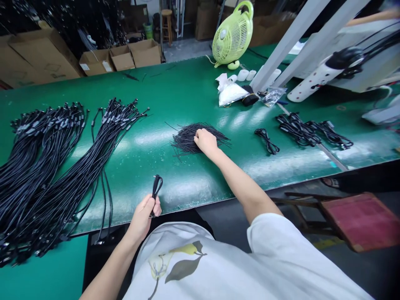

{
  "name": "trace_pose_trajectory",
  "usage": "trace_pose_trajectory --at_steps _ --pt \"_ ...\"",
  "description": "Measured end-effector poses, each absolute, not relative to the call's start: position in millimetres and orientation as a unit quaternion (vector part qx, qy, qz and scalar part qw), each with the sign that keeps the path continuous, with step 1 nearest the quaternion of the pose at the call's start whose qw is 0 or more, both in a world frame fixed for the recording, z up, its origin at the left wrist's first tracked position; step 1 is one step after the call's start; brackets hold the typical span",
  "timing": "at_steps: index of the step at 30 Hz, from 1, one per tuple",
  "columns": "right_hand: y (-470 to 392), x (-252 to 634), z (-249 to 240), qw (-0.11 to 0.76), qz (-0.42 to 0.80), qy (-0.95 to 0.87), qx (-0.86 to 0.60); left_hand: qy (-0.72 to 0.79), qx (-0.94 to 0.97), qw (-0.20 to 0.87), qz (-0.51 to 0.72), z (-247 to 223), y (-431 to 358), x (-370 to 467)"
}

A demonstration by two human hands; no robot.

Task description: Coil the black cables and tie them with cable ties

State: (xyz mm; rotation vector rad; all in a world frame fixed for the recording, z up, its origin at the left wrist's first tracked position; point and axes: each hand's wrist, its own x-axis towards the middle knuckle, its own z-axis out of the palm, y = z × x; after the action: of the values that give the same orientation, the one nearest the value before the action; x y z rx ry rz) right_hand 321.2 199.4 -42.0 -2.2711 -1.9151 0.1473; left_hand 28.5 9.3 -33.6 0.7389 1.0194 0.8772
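A folded black cable [157, 185] is gripped in my left hand [145, 214], low at the table's front edge, its looped end sticking up. My right hand [206, 141] rests on a pile of thin black ties [187, 138] in the middle of the green table [193, 177]. Its fingers are pressed together at the pile, and what they pinch, if anything, is too small to tell. To the right lie a small coiled cable [267, 141] and a heap of coiled cables [298, 128].
Long straight cables [78, 175] cover the left side, some hanging over the front edge. A green fan [233, 37], white rolls [243, 75], metal posts [281, 46] and a spotted bottle [315, 81] stand at the back. A red stool [362, 221] is at the lower right.
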Motion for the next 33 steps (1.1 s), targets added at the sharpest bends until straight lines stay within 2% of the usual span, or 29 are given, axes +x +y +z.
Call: trace_pose_trajectory --at_steps 6,9,12,14,16,18,20,22,24,27,30,33 --pt "172.1 331.4 -30.8 0.080 -0.010 -0.630 -0.773 0.458 0.279 0.736 0.412 -27.5 8.3 32.4" --pt "132.2 322.8 -19.0 0.160 -0.006 -0.632 -0.758 0.439 0.277 0.748 0.412 -24.1 11.5 43.0" --pt "83.7 288.6 -17.4 0.279 0.169 -0.715 -0.619 0.411 0.279 0.763 0.413 -19.8 16.5 57.6" --pt "55.2 260.1 -20.8 0.296 0.308 -0.754 -0.499 0.395 0.280 0.771 0.415 -17.7 19.8 63.8" --pt "36.0 236.8 -24.0 0.291 0.355 -0.770 -0.444 0.390 0.294 0.765 0.419 -17.0 21.8 64.7" --pt "28.1 222.5 -24.4 0.288 0.284 -0.805 -0.435 0.416 0.340 0.729 0.425 -17.8 22.4 60.8" --pt "30.4 215.7 -21.7 0.265 0.143 -0.866 -0.399 0.469 0.417 0.648 0.432 -19.8 22.3 53.8" --pt "38.7 212.4 -17.0 0.229 0.006 -0.924 -0.308 0.514 0.493 0.555 0.429 -22.8 22.3 45.8" --pt "48.3 209.6 -11.3 0.202 -0.081 -0.956 -0.196 0.538 0.531 0.510 0.411 -26.5 22.8 37.8" --pt "56.3 204.4 -2.2 0.160 -0.150 -0.971 -0.091 0.524 0.488 0.602 0.353 -32.1 23.3 27.7" --pt "54.2 198.9 6.6 0.105 -0.189 -0.974 -0.062 0.476 0.395 0.720 0.315 -35.5 22.5 22.6" --pt "48.4 193.8 11.9 0.089 -0.179 -0.978 -0.053 0.462 0.362 0.748 0.311 -35.1 21.2 23.1"
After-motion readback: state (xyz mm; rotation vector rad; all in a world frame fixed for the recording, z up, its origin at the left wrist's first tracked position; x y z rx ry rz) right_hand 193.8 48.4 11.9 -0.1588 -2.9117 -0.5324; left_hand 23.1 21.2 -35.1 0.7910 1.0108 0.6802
